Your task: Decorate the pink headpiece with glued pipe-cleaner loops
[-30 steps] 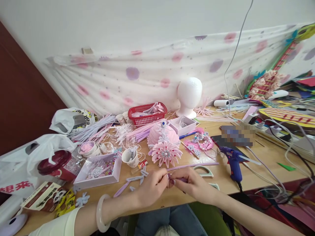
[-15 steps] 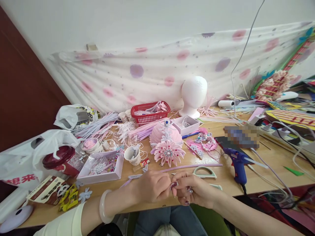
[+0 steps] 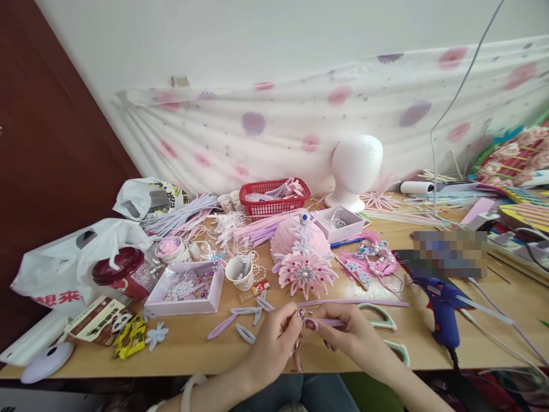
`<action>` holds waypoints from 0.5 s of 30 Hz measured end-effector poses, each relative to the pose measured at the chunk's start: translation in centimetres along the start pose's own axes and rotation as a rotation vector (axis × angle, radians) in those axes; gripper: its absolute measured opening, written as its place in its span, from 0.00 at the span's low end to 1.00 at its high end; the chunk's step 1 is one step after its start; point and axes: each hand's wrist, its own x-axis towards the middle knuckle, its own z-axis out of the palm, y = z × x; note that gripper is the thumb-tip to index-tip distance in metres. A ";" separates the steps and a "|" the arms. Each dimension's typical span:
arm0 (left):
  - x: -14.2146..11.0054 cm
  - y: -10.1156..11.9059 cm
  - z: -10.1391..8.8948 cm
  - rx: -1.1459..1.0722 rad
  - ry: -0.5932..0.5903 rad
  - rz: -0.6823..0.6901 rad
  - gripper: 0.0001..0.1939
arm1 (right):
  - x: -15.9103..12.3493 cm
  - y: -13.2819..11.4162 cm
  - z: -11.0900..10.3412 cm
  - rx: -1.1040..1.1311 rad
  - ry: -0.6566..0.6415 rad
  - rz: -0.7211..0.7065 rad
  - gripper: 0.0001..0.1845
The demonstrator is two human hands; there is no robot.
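My left hand (image 3: 279, 333) is closed in a pinch just in front of the flower-trimmed pink piece. Beside it my right hand (image 3: 355, 335) is closed too, with a short lilac pipe cleaner (image 3: 329, 322) between its fingers. Both sets of fingertips meet at that pipe cleaner's left end. To the left on the table lie a lilac pipe-cleaner loop (image 3: 222, 326) and several pale blue ones (image 3: 246, 333). A long lilac pipe cleaner (image 3: 364, 302) stretches behind my hands. Scissors with pale green handles (image 3: 381, 316) lie partly under my right hand.
The pink piece with a beaded flower (image 3: 305, 274) stands ahead. A blue glue gun (image 3: 444, 312) and its cable are at right. Leftward are a paper cup (image 3: 239, 273), a white bead box (image 3: 184, 309) and yellow packets (image 3: 131, 339). Behind stand a red basket (image 3: 274, 206) and a foam head (image 3: 357, 166).
My hands have turned, and the lilac pipe cleaner now shows between the fingers. My left forearm is lower, uncovering loops on the table. The view has swung left.
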 end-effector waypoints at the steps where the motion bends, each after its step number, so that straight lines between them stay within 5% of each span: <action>1: -0.1 -0.5 0.5 -0.058 0.044 -0.010 0.25 | 0.2 0.5 0.2 0.085 0.052 0.031 0.22; 6: -0.4 -2.0 2.7 -0.142 0.264 0.009 0.29 | 0.8 2.6 2.5 0.467 0.323 0.100 0.29; 9: -0.3 -1.7 3.3 -0.147 0.398 0.036 0.28 | 0.9 2.8 4.0 0.636 0.333 0.120 0.33; 15: 0.5 -2.6 4.1 -0.276 0.465 -0.013 0.27 | 1.4 2.3 5.2 0.743 0.417 0.126 0.31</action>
